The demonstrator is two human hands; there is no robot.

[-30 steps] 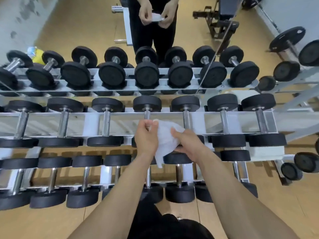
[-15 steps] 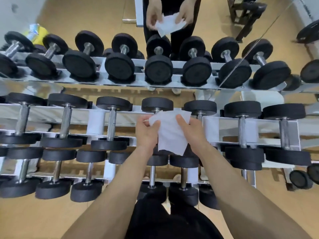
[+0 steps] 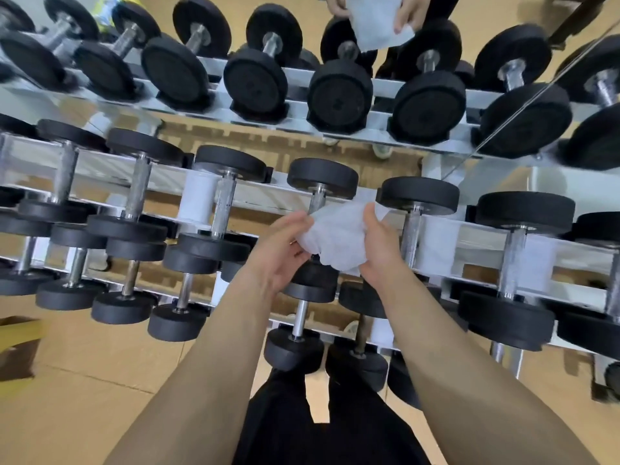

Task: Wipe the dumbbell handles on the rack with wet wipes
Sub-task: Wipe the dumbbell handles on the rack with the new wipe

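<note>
Holding one wet wipe bunched between both hands at the centre of the frame, you have not set it plainly on any bar. Your left hand pinches its left edge with curled fingers. Your right hand grips the other side, thumb on top and the remaining fingers hidden under the cloth. The wipe hangs in front of the handle of the fourth dumbbell from the left on the middle tier of the rack; I cannot tell whether it touches the bar.

No handle shows a wet sheen or any other mark of wiping, so I cannot tell which are done. My judgement is that most of the work is left and that you are readying the cloth for this bar.

Counting what shows:
- **Wipes:** one in your hands.
- **Tiers:** three on the rack.
- **Middle tier:** six whole dumbbells across the frame, and a seventh cut by the right edge.
- **Lower tier:** at least six handles show towards the lower left and under your forearms. More may be hidden behind your arms.
- **Upper row:** about eight dumbbells, end-on across the top of the frame, the outer ones cropped.

At the top edge, right of centre, a second pair of hands holds a white sheet. This is probably your reflection in a mirror.
</note>
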